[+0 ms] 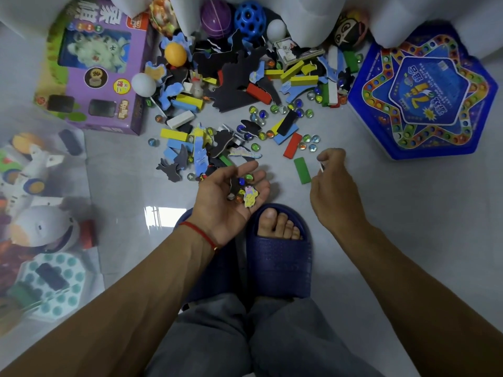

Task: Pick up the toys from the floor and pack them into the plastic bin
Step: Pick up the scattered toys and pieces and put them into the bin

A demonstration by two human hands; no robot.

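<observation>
My left hand (227,197) is turned palm up and cupped, carrying several glass marbles (243,183) and a small pastel puzzle piece (250,196). My right hand (333,183) hovers just right of a green block (302,170) and pinches a small thin white piece (321,167) between thumb and fingertips. Ahead on the floor lies a pile of coloured wooden blocks (292,145), foam puzzle pieces (239,74) and loose marbles (283,108). The clear plastic bin (40,213) sits at the left, with toys showing through its wall.
A purple game box (95,66) lies at the upper left and a blue star-shaped board game (424,91) at the right. Balls (249,20) sit by a white curtain (299,12) at the back. My feet in blue slippers (277,257) are below my hands.
</observation>
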